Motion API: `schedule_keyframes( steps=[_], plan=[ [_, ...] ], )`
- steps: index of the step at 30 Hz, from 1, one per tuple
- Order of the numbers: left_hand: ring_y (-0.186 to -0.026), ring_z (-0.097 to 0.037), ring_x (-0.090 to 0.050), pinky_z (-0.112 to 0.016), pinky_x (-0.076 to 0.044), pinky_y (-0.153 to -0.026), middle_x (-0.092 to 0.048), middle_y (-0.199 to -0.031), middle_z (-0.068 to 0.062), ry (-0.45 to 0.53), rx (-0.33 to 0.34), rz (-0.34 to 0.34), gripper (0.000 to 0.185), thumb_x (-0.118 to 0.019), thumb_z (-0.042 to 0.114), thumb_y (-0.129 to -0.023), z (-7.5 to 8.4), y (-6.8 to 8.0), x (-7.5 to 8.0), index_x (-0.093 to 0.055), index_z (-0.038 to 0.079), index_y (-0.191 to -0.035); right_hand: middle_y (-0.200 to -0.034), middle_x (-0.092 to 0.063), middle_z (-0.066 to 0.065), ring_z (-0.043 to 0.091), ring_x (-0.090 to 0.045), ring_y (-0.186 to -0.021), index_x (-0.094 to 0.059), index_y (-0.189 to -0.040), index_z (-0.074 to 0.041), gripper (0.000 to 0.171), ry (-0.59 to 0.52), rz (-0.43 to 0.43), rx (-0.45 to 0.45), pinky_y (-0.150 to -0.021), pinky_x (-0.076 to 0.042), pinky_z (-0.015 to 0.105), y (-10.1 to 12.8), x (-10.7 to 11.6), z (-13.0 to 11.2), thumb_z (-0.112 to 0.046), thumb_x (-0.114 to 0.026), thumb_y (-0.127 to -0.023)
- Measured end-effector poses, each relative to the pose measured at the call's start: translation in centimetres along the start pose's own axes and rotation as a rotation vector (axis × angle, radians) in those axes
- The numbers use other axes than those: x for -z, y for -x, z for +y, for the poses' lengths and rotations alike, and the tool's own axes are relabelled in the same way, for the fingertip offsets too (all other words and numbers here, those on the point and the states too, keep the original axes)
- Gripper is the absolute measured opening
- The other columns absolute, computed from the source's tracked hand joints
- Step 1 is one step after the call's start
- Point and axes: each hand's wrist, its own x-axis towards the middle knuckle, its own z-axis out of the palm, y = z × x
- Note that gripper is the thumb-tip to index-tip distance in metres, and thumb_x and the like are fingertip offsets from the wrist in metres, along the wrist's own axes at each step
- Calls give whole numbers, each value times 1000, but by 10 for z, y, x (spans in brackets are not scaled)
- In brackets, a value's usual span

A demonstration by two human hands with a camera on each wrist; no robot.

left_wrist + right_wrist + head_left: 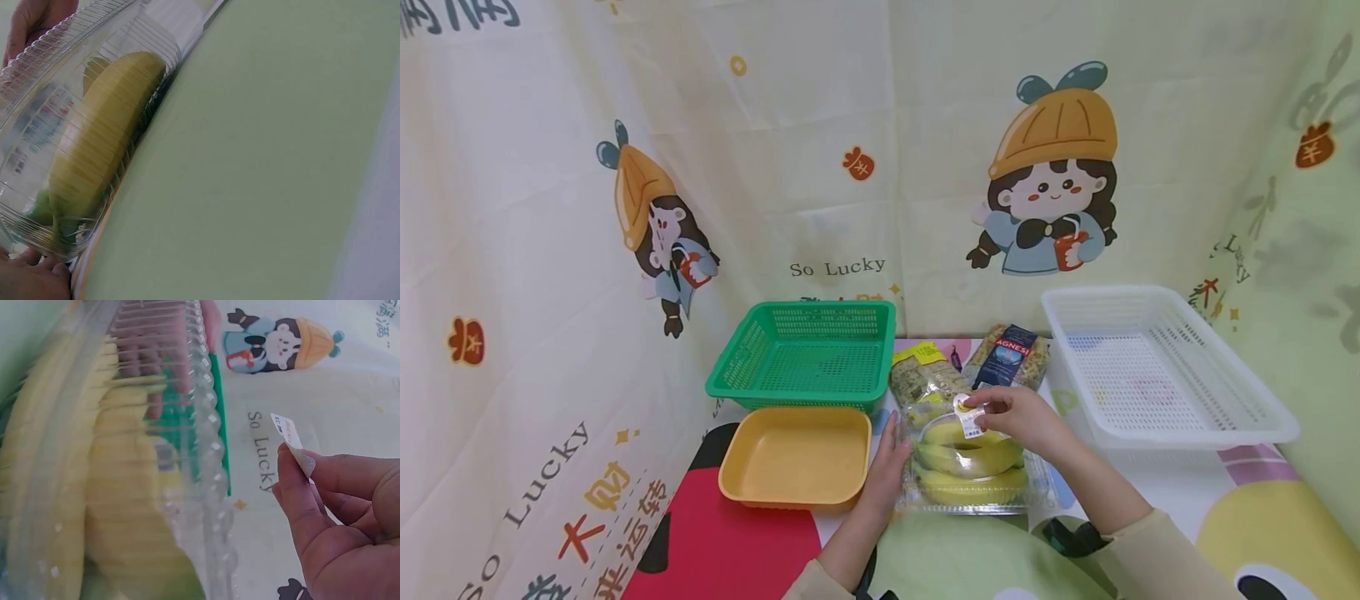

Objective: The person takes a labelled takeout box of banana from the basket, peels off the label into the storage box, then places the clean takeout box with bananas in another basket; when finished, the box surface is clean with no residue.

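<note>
A clear plastic clamshell box (1037, 492) full of yellow bananas (970, 487) sits at the front middle of the table. My right hand (1018, 417) is above the box and pinches a small white printed sticker (289, 432) between thumb and fingertips. In the right wrist view the sticker is bent, with its edge curled back, and stands apart from the box. My left hand (889, 467) rests against the box's left side, fingers extended along it. The left wrist view shows the fingertips at one end of the box (81, 240).
Behind the box lie a bag of grains with a yellow label (925, 367) and an AGNESI pasta bag (1009, 354). A green basket (730, 383) and a yellow-orange tray (793, 502) stand left, a white basket (1187, 433) right. A printed curtain (925, 167) closes the back.
</note>
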Motion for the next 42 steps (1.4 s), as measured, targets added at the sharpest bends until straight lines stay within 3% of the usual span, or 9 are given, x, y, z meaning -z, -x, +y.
schedule_keyframes(
  steps=[5,7,13,18,22,28,32,36,42],
  plan=[
    [-154,-36,-6,-60,-10,-122,-9,-167,-13,-1,9,-3,66,-42,35,-105,-1,0,1,-8,27,-160,-137,-62,7,15,-67,-99,-75,-109,-20,21,-18,-12,39,-80,-56,26,-7,-2,-9,-15,-73,-88],
    [-154,-36,-6,-60,-10,-122,-9,-167,-13,9,14,-8,66,-42,36,-104,-1,-1,1,-9,28,-160,-141,-59,7,15,-68,-100,-75,-109,-19,21,-24,-19,39,-82,-56,28,-9,-3,-11,-16,-73,-88],
    [-154,-35,-8,-59,-12,-122,-11,-167,-11,37,27,-16,67,-44,38,-104,-2,-3,-1,-9,30,-160,-120,-71,1,14,-67,-99,-76,-107,-24,19,-15,-27,1,-87,-57,34,-18,-9,-18,-19,-72,-90],
    [-154,-36,-9,-61,-13,-121,-11,-167,-11,20,36,-18,67,-43,39,-104,0,-3,-3,-8,29,-160,-103,-73,-1,15,-66,-94,-76,-108,-24,19,-47,-69,33,-83,-58,31,-27,-17,-26,-17,-71,-91],
    [-154,-34,-7,-58,-11,-123,-9,-167,-11,5,32,-12,68,-45,41,-103,2,-3,-4,-10,28,-160,-102,-73,-1,16,-67,-92,-76,-107,-24,19,-81,-89,63,-81,-58,32,-36,-27,-36,-17,-72,-90],
    [-154,-31,-7,-54,-13,-124,-8,-167,-10,-22,-39,-10,68,-45,34,-103,1,-6,-6,-10,21,-161,-108,-74,-2,14,-69,-93,-76,-109,-24,21,-102,-160,152,-82,-59,32,-54,-45,-46,-17,-73,-89],
    [-154,-26,-7,-51,-14,-124,-9,-168,-5,-60,-51,-3,67,-44,33,-104,-2,-9,-6,-9,19,-161,-111,-73,-6,16,-67,-98,-76,-109,-30,21,-108,-212,208,-82,-59,36,-65,-59,-52,-22,-73,-89],
    [-154,-29,-9,-53,-17,-123,-11,-167,-7,-78,-28,19,65,-44,33,-104,-3,-9,-8,-13,20,-160,-111,-72,-12,16,-67,-97,-75,-108,-38,21,-96,-266,191,-85,-57,41,-73,-73,-62,-30,-74,-89],
    [-153,-32,-13,-56,-19,-121,-15,-167,-7,-105,-36,40,67,-46,35,-102,-1,-7,-10,-14,23,-160,-109,-73,-6,16,-71,-92,-72,-116,-37,27,-139,-385,183,-91,-56,49,-86,-93,-73,-25,-71,-91]
  ],
)
